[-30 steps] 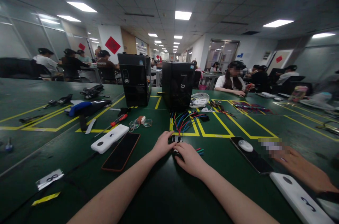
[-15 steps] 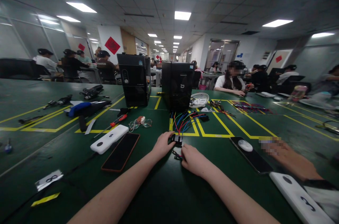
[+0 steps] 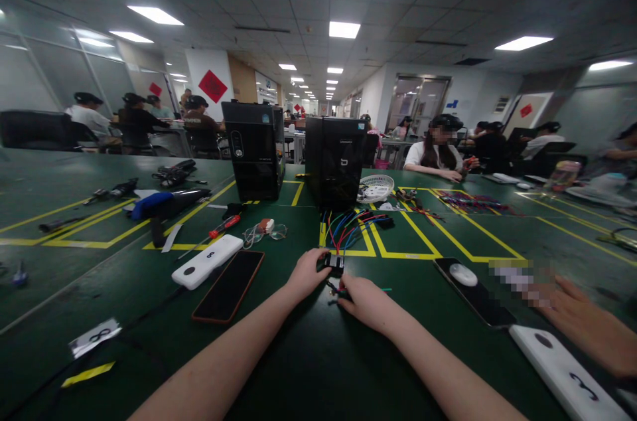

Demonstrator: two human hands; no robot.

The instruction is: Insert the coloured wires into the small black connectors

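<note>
My left hand (image 3: pixel 308 276) is closed on the side of a small black terminal block (image 3: pixel 336 265) with silver metal on top, thumb and fingertips at its left edge. Red, blue, green and black wires (image 3: pixel 343 232) fan out from the block's far side. Just in front of the block, my right hand (image 3: pixel 367 301) pinches a short wire. The wire's dark end with small metal tips (image 3: pixel 332 288) shows left of the fingers, and its green end (image 3: pixel 387 289) sticks out to the right. The fingers hide the wire's middle.
Two black computer towers (image 3: pixel 253 155) stand beyond the wires. A phone (image 3: pixel 229 287), a white power bank (image 3: pixel 208 261) and a red screwdriver (image 3: pixel 223 227) lie left. Another person's hand (image 3: pixel 587 321) is at the right, near a phone (image 3: pixel 475 293). A white basket (image 3: pixel 375 188) sits behind.
My right hand has shifted slightly down and away from the block, and a green wire end now shows beyond it. My left hand stays on the block. The other person's hand moved right.
</note>
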